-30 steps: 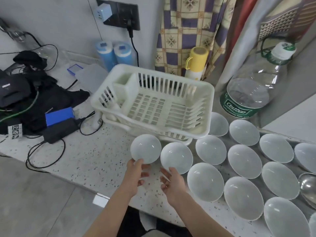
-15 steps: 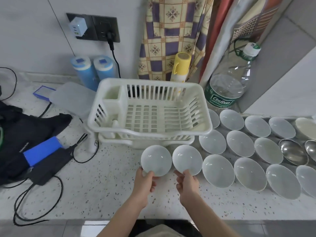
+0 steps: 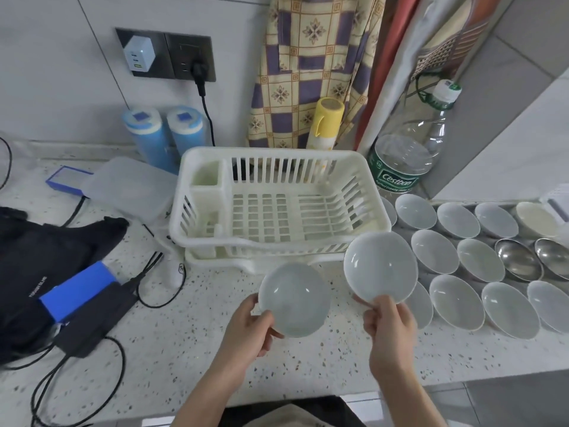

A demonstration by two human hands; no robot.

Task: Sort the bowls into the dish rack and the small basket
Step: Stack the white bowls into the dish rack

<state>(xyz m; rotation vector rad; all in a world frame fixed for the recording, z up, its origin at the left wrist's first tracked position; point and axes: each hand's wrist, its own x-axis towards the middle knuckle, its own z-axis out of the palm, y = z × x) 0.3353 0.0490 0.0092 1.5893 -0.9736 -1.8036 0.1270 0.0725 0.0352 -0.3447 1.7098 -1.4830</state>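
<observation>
A white slatted dish rack (image 3: 277, 241) stands empty on the speckled counter, with a cutlery compartment at its left end. My left hand (image 3: 246, 328) grips the near rim of a white bowl (image 3: 294, 298), held tilted just in front of the rack. My right hand (image 3: 389, 322) grips the near rim of a second white bowl (image 3: 380, 268), lifted at the rack's front right corner. Several more white bowls (image 3: 455, 305) lie in rows on the counter to the right, with two steel bowls (image 3: 518, 260) among them. A small basket's white edge (image 3: 554, 204) shows at the far right.
A large water bottle (image 3: 403, 161) and a yellow spray can (image 3: 324, 124) stand behind the rack. Two blue canisters (image 3: 163, 134), a clear lid (image 3: 123, 186), a black bag (image 3: 37, 251), a blue box (image 3: 77, 291) and power cables (image 3: 147, 291) lie at the left.
Both hands closed on the two nearest bowls and lifted them off the counter. The right bowl rose and moved right; the view shifted left and closer.
</observation>
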